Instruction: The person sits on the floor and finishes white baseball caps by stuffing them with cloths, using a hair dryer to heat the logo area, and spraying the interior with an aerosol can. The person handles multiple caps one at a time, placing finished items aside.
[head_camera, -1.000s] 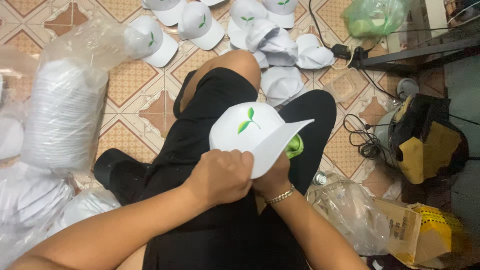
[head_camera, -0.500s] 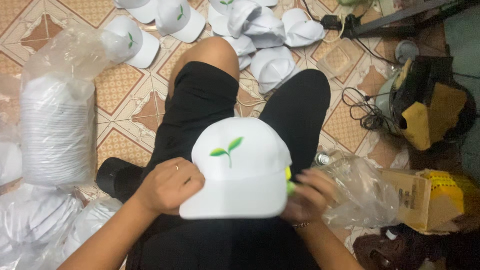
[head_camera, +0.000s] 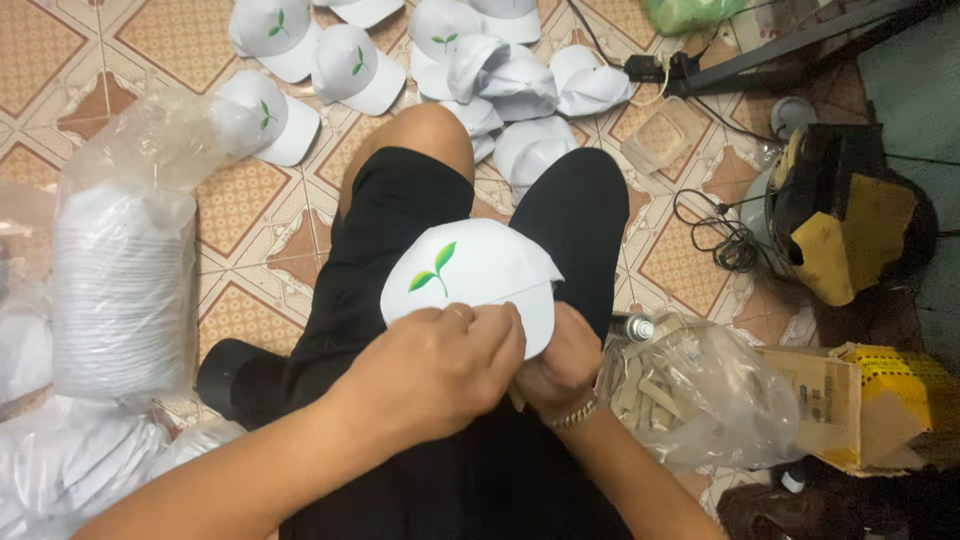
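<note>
I am holding a white cap with a green leaf mark over my lap, above my black shorts. My left hand is closing over the cap's near edge, fingers curled and gripping it. My right hand is sitting just beside and partly under the left, pinching the same edge from below; a bracelet is circling that wrist.

Containers: a tall clear plastic bag is standing at my left, holding a nested stack of white caps. More bagged white caps are lying at the lower left. At my right a clear bag is holding pale strips; what they are I cannot tell. Beside it a cardboard box is lying next to a yellow carton; their contents are hidden.

Surface and room: I am sitting on a floor of orange and cream patterned tiles. Loose white caps, several showing the leaf mark, are lying scattered beyond my knees. A black cable is coiling at the right near a dark machine with a yellow-brown wrap.
</note>
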